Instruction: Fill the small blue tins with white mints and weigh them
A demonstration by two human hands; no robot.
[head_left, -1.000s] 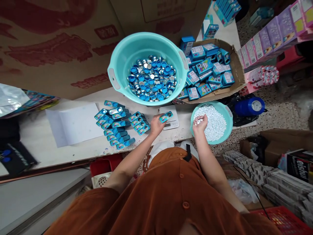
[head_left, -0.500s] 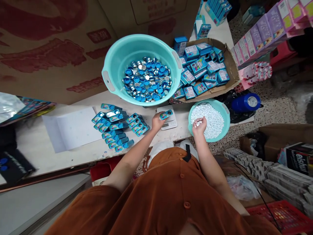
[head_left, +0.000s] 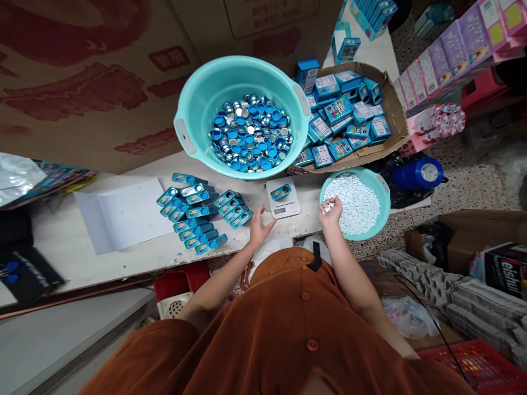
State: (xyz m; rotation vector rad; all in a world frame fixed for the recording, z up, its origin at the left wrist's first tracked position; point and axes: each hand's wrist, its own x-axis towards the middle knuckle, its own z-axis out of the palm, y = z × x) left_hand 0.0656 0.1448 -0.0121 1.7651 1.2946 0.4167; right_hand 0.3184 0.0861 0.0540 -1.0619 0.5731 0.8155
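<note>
On the small white kitchen scale stands a blue tin with a round dark opening on top. My left hand is just left of the scale, fingers apart, holding nothing and touching neither tin nor scale. Several small white tablets lie in the curled fingers of my right hand, which is over the left rim of a teal basin full of the same tablets. Left of my left hand, several blue tins stand grouped on the white table.
A large teal tub of blue and silver caps stands behind the scale. Beside it, an open cardboard box holds many blue tins. White paper lies at left. A blue roll is right of the basin.
The blue tin has left my left hand and now sits on the scale. My left hand has drawn back toward my body and opened. My right hand has shifted slightly left with its tablets.
</note>
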